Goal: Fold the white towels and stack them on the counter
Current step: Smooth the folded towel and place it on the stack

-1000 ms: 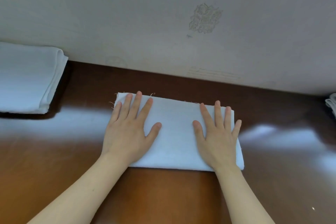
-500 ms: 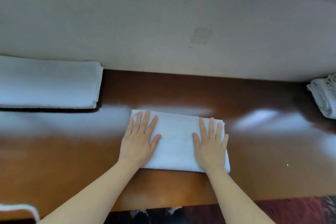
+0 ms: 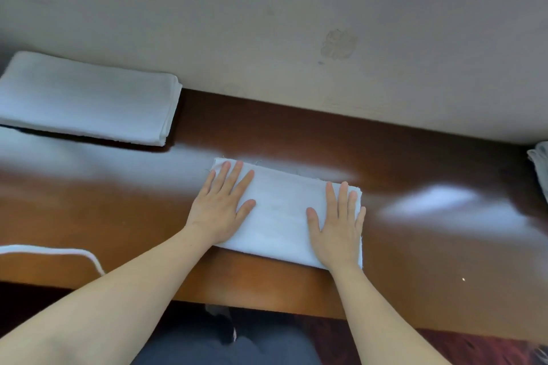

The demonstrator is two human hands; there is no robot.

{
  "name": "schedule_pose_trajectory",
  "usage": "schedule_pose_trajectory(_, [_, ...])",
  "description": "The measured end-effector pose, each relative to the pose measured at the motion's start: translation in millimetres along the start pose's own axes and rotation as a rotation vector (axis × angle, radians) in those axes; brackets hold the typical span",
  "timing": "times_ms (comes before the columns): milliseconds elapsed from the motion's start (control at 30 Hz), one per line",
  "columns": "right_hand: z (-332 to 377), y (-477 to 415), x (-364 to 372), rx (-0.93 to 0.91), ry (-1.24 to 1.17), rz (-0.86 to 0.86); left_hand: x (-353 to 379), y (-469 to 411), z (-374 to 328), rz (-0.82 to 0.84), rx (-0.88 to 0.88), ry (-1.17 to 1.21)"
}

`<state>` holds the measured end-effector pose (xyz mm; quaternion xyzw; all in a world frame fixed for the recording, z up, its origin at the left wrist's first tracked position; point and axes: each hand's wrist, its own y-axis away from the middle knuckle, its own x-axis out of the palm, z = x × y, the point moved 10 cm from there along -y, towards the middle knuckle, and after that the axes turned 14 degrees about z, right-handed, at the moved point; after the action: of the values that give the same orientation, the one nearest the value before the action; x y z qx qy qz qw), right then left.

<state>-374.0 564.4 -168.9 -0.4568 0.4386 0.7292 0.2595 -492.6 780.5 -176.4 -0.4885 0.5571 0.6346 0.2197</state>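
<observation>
Folded towel: white, a flat rectangle on the brown counter, its frayed edge facing the wall.
Towel stack: white, folded, layered edges on its right side; far left of the folded towel.
Unfolded towels: pale, crumpled, far right of the folded towel.

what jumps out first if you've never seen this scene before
Two bare hands, left hand and right hand, lie flat on a folded white towel in the middle of the glossy brown counter. To the far left, against the wall, sits a stack of folded towels.
</observation>
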Motion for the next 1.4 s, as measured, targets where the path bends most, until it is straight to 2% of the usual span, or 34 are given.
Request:
schedule_pose_trajectory(100, [-3.6, 1.2, -0.4, -0.061, -0.082, 0.132, -3.7, 14.7, 3.8, 0.099, -0.026, 0.023])
schedule_pose_trajectory(233, [-5.0, 4.0, -4.3, -0.052, -0.001, 0.197, -4.4, 41.3, 2.7, 0.203, -0.051, -0.007])
schedule_pose_trajectory(433, [-0.6, 3.9, -3.3, -0.05, 0.014, 0.248, -8.6, 49.7, -3.7, 0.214, -0.109, 0.018])
schedule_pose_trajectory(633, [-0.2, 1.0, 2.6, -0.023, 0.037, 0.278, -5.2, 40.9, -13.9, 0.246, -0.055, 0.032])
schedule_pose_trajectory(833, [-2.7, -1.6, 8.6, -0.011, 0.054, 0.32, -7.9, 16.5, -1.8, 0.196, -0.069, -0.043])
schedule_pose_trajectory(1033, [-3.8, -5.6, 13.3, 0.023, 0.074, 0.4, 0.6, 2.4, 7.0, 0.232, -0.064, 0.031])
schedule_pose_trajectory(1200, [-2.7, -5.9, 12.8, 0.02, 0.073, 0.392, 6.1, -2.6, 8.6, 0.274, -0.021, 0.072])
schedule_pose_trajectory(1267, [-1.8, -5.2, 11.9, 0.013, 0.039, 0.384, 0.2, 0.1, 9.9, 0.215, 0.015, 0.156])
schedule_pose_trajectory(1333, [0.7, -4.6, 4.5, -0.016, -0.032, 0.328, -17.9, 6.4, 14.1, 0.034, 0.048, 0.326])
schedule_pose_trajectory(1400, [2.2, -1.9, -18.8, -0.035, -0.167, 0.138, -38.9, 17.8, 26.3, -0.191, 0.008, 0.527])
